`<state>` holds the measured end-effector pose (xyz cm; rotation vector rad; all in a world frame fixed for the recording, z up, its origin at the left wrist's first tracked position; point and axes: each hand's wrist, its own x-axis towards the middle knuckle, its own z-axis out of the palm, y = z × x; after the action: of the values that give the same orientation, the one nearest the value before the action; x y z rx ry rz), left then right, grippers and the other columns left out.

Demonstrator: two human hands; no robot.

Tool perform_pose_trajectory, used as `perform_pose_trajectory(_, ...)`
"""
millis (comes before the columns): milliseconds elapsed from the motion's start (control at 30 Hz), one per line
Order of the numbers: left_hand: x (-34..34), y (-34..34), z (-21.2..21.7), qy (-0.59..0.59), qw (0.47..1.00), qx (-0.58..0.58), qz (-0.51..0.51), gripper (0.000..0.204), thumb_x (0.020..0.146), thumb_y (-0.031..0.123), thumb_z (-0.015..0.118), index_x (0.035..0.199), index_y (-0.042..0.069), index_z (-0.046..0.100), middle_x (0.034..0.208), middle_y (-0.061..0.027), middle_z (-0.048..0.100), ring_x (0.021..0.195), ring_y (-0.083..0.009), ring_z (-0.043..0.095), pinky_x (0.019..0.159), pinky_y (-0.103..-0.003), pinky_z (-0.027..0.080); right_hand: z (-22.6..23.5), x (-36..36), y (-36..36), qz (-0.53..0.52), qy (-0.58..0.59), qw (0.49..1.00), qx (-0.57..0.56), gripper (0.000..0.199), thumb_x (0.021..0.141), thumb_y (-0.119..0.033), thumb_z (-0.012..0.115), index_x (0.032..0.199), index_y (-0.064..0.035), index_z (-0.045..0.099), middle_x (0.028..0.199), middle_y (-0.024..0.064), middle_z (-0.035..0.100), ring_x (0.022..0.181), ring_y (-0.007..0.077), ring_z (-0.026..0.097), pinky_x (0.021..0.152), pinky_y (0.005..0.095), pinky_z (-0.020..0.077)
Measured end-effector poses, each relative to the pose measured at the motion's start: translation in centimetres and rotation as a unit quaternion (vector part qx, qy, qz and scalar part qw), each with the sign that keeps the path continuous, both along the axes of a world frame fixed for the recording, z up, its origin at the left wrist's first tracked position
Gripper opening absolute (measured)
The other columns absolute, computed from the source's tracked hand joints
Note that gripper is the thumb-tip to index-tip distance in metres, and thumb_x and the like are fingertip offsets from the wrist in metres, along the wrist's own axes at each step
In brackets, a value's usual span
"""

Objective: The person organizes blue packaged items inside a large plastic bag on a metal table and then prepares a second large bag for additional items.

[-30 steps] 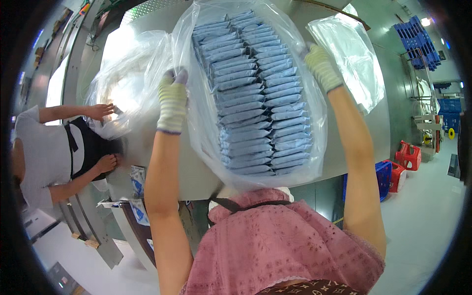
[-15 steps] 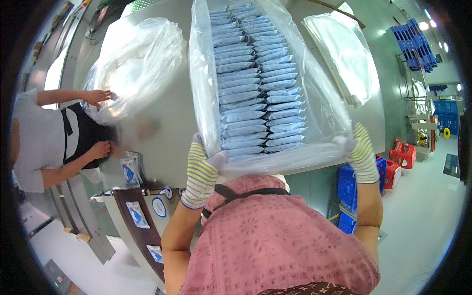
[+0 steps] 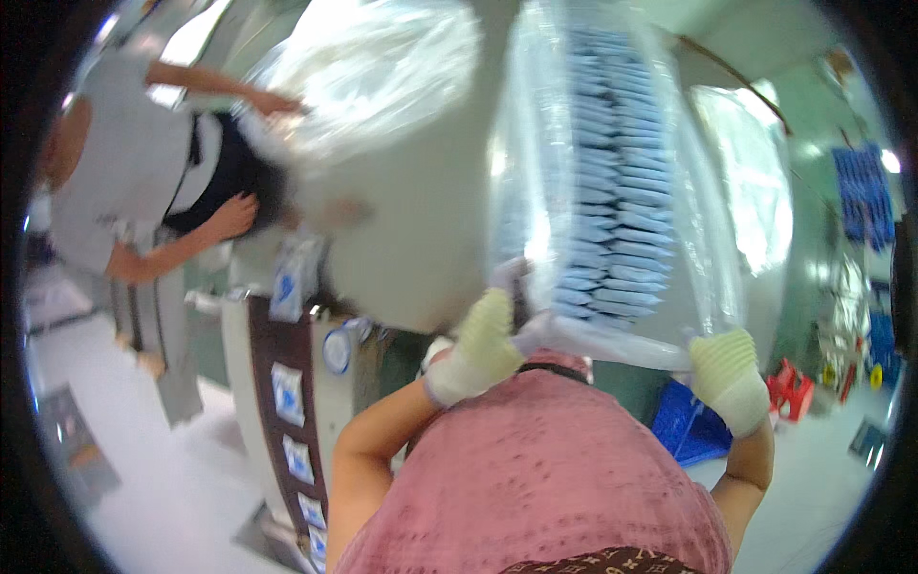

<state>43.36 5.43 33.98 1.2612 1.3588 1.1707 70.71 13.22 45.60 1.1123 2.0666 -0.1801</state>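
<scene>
A large clear plastic bag (image 3: 703, 258) lies on the metal table in front of me, its mouth toward my body. Inside it, light blue packets (image 3: 617, 191) stand tightly stacked in two long rows. My left hand (image 3: 478, 349), in a striped knit glove with bare-looking lilac fingertips, grips the near left edge of the bag's mouth. At the near right corner my right hand (image 3: 729, 378), gloved alike, is closed on the bag's edge. Motion blurs the glove stripes.
A co-worker (image 3: 143, 172) stands at the left by another clear bag (image 3: 382, 77). Small white-and-blue packets (image 3: 287, 392) lie on a brown conveyor (image 3: 273, 354). Flat plastic bags (image 3: 751, 172) lie on the table's right. A blue crate (image 3: 688, 426) and red stool (image 3: 792, 390) stand below.
The view has swung, so the bag and table sit further right. Both hands stay on the bag's mouth; my left elbow is bent outward more. More packets show on the conveyor.
</scene>
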Motion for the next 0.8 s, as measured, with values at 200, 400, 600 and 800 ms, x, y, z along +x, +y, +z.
perform_pose_trajectory(200, -4.2, -3.1, -3.8, -0.119, 0.987, -0.083, 0.069, 0.060, 0.088, 0.003, 0.057, 0.141, 0.004, 0.030, 0.104, -0.0048, 0.048, 0.089, -0.0102, 0.050, 0.078, -0.024, 0.046, 4.4, -6.9, -0.7, 0.127, 0.395, 0.896, 0.158, 0.053, 0.076, -0.041, 0.071, 0.111, -0.0032, 0.060, 0.103, 0.0118, 0.062, 0.096, 0.0315, 0.058, 0.087, 0.0448, 0.0427)
perform_pose_trajectory(400, -17.9, -11.2, -15.1, 0.332, 0.915, -0.097, 0.207, 0.030, 0.087, 0.012, 0.061, 0.114, 0.001, 0.059, 0.100, -0.0162, 0.065, 0.092, -0.0273, 0.064, 0.083, -0.036, 0.050, -3.6, -14.2, -2.1, 0.153, 0.533, 0.823, -0.125, 0.046, 0.077, -0.034, 0.072, 0.112, -0.0063, 0.061, 0.096, 0.0110, 0.064, 0.092, 0.0304, 0.060, 0.081, 0.0419, 0.0456)
perform_pose_trajectory(600, -30.8, -13.7, -16.5, 0.527, 0.798, -0.102, 0.273, 0.028, 0.081, 0.010, 0.060, 0.107, 0.001, 0.063, 0.094, -0.0194, 0.063, 0.089, -0.0382, 0.059, 0.080, -0.043, 0.047, -6.0, -17.9, -2.8, 0.116, 0.506, 0.839, -0.165, 0.038, 0.080, -0.031, 0.070, 0.109, -0.0064, 0.063, 0.088, 0.0127, 0.063, 0.085, 0.0330, 0.061, 0.078, 0.0425, 0.0473)
perform_pose_trajectory(800, -42.1, -12.3, -18.5, 0.418, 0.806, -0.335, 0.250, 0.075, 0.068, 0.033, 0.081, 0.127, -0.001, 0.051, 0.129, -0.0236, 0.054, 0.119, -0.0355, 0.053, 0.100, -0.037, 0.042, -6.6, -17.9, -3.6, 0.107, 0.517, 0.841, -0.119, 0.038, 0.079, -0.029, 0.070, 0.110, -0.0075, 0.063, 0.091, 0.0117, 0.063, 0.087, 0.0326, 0.060, 0.078, 0.0422, 0.0462)
